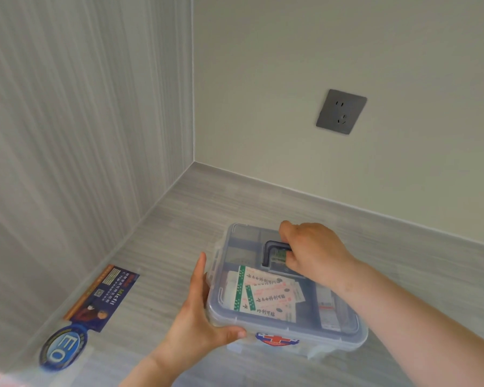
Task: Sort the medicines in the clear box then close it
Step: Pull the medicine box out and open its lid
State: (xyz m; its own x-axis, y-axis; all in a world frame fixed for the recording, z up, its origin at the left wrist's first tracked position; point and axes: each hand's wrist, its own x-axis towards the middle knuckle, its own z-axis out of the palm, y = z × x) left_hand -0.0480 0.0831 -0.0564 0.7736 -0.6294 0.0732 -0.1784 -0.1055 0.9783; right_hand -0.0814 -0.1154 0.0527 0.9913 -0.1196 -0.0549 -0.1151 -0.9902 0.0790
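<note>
Left of the clear box (329,348), stickers (101,297) are lying on the worktop (235,196). I'm bracing the box's left side with my left hand (196,322), fingers straight, to steady it. My right hand (313,252) is curling round the lid's handle (268,251), hiding most of it. Plaster packets (266,297) are showing through the lid, and I can't make out any latches.

Grey socket (341,111) on the plain wall (347,51) above a wood-grain surface (235,196)

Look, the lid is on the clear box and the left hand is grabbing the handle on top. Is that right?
Wrong hand. In the head view the right hand grips the handle on top; the left hand rests on the side of the clear box.
</note>
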